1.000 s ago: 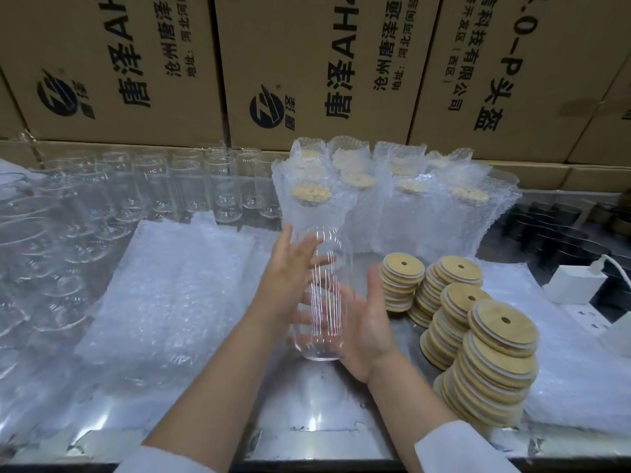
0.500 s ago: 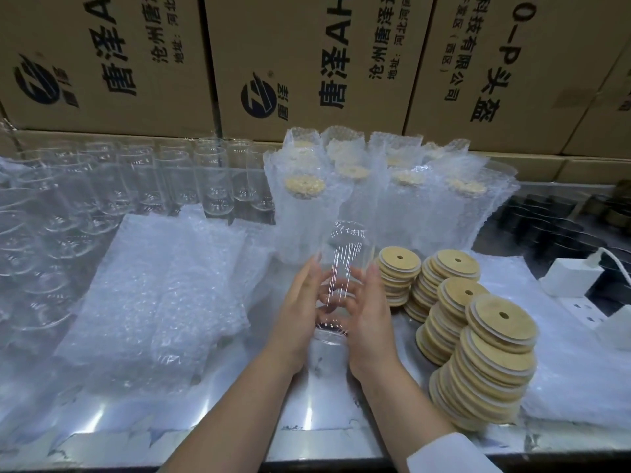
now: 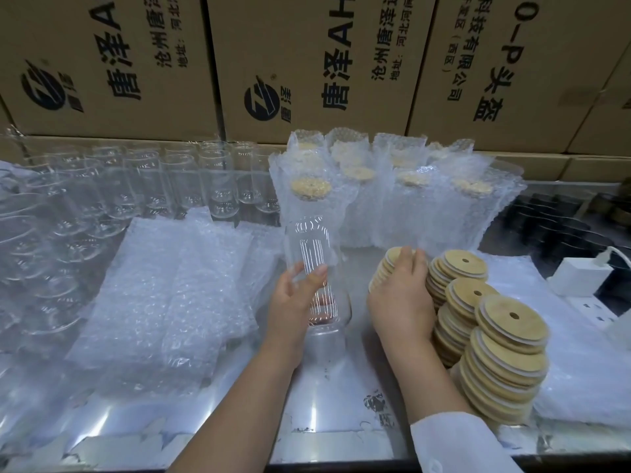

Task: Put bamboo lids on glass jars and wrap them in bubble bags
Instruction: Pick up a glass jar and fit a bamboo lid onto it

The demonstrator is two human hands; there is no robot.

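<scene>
both reach forward | left hand [image 3: 290, 302] grips glass jar [image 3: 309, 247] | right hand [image 3: 399, 297] curls over bamboo lids [image 3: 381, 268]

Clear glossy glass jar [image 3: 309, 268], matt bamboo lids [image 3: 508, 322], bubbled plastic bags [image 3: 164, 302], shiny metal table [image 3: 327, 421].

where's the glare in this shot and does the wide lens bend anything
Head view: glare streaks on the shiny table near its front edge, striped reflections on the glass jar in the left hand; the wide lens tilts the cardboard boxes outward.
</scene>
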